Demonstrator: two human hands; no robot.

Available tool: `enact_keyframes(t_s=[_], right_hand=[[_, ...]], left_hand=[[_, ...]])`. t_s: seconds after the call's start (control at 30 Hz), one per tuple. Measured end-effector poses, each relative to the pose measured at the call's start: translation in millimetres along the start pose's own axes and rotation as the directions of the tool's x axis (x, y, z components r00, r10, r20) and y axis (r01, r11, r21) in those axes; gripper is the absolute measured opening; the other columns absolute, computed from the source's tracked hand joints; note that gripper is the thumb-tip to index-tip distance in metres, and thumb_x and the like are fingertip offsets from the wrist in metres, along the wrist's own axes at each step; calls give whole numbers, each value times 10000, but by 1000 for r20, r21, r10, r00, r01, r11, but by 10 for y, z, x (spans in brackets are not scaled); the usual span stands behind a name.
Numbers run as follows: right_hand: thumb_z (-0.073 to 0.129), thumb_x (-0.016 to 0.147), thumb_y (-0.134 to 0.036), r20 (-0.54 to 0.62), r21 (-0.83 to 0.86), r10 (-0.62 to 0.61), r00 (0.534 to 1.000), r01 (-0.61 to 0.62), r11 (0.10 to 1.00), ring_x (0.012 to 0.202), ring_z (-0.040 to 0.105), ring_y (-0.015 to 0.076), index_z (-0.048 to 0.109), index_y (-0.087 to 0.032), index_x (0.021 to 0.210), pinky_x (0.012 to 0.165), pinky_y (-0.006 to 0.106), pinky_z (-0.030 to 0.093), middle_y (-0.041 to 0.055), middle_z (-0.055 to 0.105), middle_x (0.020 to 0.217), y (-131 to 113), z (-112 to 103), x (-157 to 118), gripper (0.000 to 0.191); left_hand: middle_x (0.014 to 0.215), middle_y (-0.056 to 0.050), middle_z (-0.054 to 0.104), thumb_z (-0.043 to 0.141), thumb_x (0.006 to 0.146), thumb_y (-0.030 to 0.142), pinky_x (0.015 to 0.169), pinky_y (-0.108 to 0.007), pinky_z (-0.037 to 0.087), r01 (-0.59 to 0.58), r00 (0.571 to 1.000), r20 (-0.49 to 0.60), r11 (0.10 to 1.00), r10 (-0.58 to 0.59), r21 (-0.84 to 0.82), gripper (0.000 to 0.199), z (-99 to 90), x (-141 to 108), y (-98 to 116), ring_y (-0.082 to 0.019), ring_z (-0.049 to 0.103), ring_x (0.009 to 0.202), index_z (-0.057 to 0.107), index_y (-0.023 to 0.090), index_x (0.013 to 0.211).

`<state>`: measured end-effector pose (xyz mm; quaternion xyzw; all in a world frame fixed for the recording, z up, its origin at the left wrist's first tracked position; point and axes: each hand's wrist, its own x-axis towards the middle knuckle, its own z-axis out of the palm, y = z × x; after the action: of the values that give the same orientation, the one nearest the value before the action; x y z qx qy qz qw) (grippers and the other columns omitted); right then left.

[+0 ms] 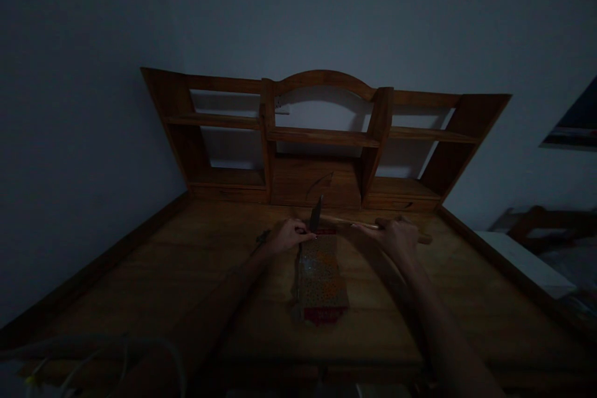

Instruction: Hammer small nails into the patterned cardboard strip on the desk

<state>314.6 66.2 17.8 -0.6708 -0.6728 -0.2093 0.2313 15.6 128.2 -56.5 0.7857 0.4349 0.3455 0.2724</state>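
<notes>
Tool [345, 220]: dark blade [316, 214], detail dissolving in dimness; handle [424, 239] partly hiding within right hand [402, 239], fingers wrapping it; left hand [290, 235] pinching blade's lower end; hovering toward counter's [209, 242] back edge.

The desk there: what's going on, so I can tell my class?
A person's right hand grips a wooden handle; a thin stick reaches leftward from that hand. The left hand is at the lower end of a dark blade-like piece. A patterned slab lies on the desk. Dimness hides whether blade and stick join.
</notes>
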Motion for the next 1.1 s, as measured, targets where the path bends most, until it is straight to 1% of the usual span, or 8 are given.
enact_keyframes(t_s=[0.07, 0.27, 0.4, 0.57, 0.7, 0.83, 1.0, 1.1], right_hand=[[304, 725, -862, 6, -1, 3, 1000, -3, 1000, 605, 546, 215, 746, -193, 686, 628, 322, 305, 112, 626, 545, -1, -24, 0, 802], [302, 732, -858, -41, -7, 161, 986, -162, 987, 673, 575, 245, 758, -205, 741, 606, 305, 299, 121, 655, 600, 36, 23, 12, 797], [328, 718, -864, -61, -4, 202, 978, -202, 979, 685, 582, 249, 752, -212, 717, 603, 307, 299, 117, 658, 608, 52, 68, 10, 778], [327, 682, -890, -41, 5, 257, 966, -257, 967, 706, 603, 268, 770, -190, 811, 596, 309, 313, 135, 683, 668, 55, 125, 20, 838], [356, 680, -883, 27, 77, 288, 957, -289, 954, 700, 617, 270, 772, -199, 840, 595, 304, 328, 125, 686, 656, 29, 134, 30, 816], [378, 671, -882, 51, 41, 249, 967, -251, 967, 699, 610, 266, 772, -207, 851, 594, 307, 318, 126, 680, 641, -30, 53, 25, 802], [361, 676, -882, 106, -11, 101, 989, -101, 995, 660, 587, 244, 758, -209, 721, 597, 310, 301, 124, 658, 596, -100, -45, -6, 783], [338, 699, -873, 83, -8, 121, 989, -121, 993, 658, 585, 241, 760, -216, 747, 589, 306, 291, 123, 667, 619, -96, -32, -11, 782]], left_hand=[[752, -31, 675, 652, 741, 546, 622, -236, 421, -1, 1000, -1, 1000, 1, -2, 381, 0, 0, 12, -155, 596, 706, 738, 176, 778], [764, -34, 679, 674, 733, 514, 646, -237, 415, -2, 1000, 1, 1000, 2, 3, 342, -27, -15, 76, -159, 590, 737, 747, 184, 785], [758, -23, 664, 676, 741, 501, 640, -232, 397, -24, 999, 23, 999, 23, 22, 330, -36, -9, 69, -145, 578, 724, 734, 178, 773], [785, -11, 646, 692, 729, 494, 669, -234, 394, -58, 998, 14, 998, 58, 33, 311, -42, -5, 74, -139, 567, 745, 720, 188, 774], [790, -14, 629, 701, 719, 490, 676, -243, 396, -40, 999, 8, 998, 40, 41, 309, -48, -2, 106, -150, 560, 766, 720, 193, 802], [794, -16, 628, 701, 716, 504, 675, -244, 400, -33, 999, 7, 999, 32, 42, 317, -38, 6, 84, -153, 565, 774, 712, 193, 770], [787, -10, 625, 699, 702, 544, 659, -241, 396, -29, 1000, -4, 998, 29, 63, 355, -18, 10, 40, -146, 568, 744, 715, 195, 767], [772, -7, 622, 699, 702, 544, 640, -240, 394, -10, 1000, -1, 998, 10, 57, 353, -14, 15, 51, -145, 567, 734, 717, 197, 769]])
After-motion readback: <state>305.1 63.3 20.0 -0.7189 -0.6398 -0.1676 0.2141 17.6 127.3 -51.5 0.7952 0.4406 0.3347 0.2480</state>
